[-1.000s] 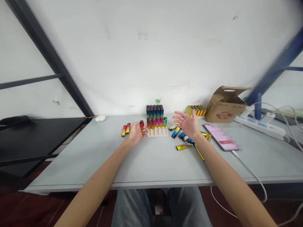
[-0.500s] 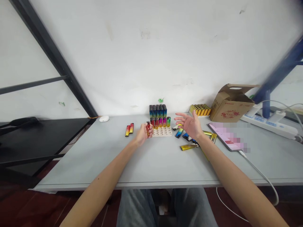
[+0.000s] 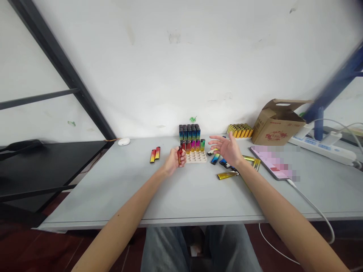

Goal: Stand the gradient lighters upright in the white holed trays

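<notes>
My left hand (image 3: 172, 161) is closed around a red lighter (image 3: 179, 155), held upright at the left edge of a cream holder tray (image 3: 202, 157). At the back of that tray stands a row of colourful lighters (image 3: 193, 146); its front holes show bare. Behind it is a block of blue-green lighters (image 3: 189, 133) with black tops. My right hand (image 3: 229, 150) hovers with spread fingers and nothing in it, above several loose lighters (image 3: 215, 158) and a gold lighter (image 3: 227, 175). Two red-yellow lighters (image 3: 155, 155) lie to the left of my left hand.
Against the wall stand a block of gold lighters (image 3: 240, 131) and an open cardboard box (image 3: 279, 126). A phone (image 3: 269, 162) with a white cable lies at right, near a power strip (image 3: 326, 146). A white earbud case (image 3: 124, 141) sits at back left.
My left hand, with the red lighter in it, has shifted slightly to the right. My right hand stays spread in nearly the same place.
</notes>
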`<action>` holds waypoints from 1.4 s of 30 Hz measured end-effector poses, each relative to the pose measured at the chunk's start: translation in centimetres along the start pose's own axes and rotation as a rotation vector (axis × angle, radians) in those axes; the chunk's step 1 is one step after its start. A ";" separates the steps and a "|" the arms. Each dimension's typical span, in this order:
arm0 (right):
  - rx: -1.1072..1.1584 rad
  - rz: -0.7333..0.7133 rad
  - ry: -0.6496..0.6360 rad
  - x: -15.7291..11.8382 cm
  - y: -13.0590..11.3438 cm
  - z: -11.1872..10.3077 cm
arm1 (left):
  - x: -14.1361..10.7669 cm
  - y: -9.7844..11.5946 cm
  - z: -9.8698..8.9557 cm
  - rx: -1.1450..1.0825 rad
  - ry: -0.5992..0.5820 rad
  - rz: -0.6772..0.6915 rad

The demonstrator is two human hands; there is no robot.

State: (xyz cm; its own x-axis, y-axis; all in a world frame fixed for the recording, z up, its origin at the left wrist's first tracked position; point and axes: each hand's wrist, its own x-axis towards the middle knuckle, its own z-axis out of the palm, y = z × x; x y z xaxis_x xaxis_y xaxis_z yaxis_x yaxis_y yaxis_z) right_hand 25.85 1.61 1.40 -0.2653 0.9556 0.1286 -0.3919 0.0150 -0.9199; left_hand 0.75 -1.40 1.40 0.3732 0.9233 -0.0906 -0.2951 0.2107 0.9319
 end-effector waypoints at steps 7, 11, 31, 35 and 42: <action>-0.003 0.008 0.037 -0.1 -0.4 0.3 | 0.0 0.3 0.3 -0.044 0.097 0.070; -0.011 0.006 0.034 -0.1 -0.4 0.3 | -0.1 0.2 0.3 -0.056 0.076 0.051; -0.476 -0.319 0.097 -0.9 0.9 2.9 | 0.1 -0.9 0.5 0.094 0.034 0.198; -0.736 -0.470 0.046 -1.4 2.1 5.4 | 0.1 -1.5 0.8 0.232 -0.028 0.169; -0.736 -0.433 0.035 -1.3 3.2 6.8 | -0.1 -1.5 0.8 0.299 -0.068 0.174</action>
State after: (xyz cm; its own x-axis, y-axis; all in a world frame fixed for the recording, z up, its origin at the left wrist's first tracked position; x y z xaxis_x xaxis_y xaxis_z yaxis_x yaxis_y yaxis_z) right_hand 18.91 -1.58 0.78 -0.1924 0.8295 0.5243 0.2229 0.5572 -0.7999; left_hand 1.84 -2.03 0.25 0.4006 0.9115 0.0928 -0.0925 -0.0606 0.9939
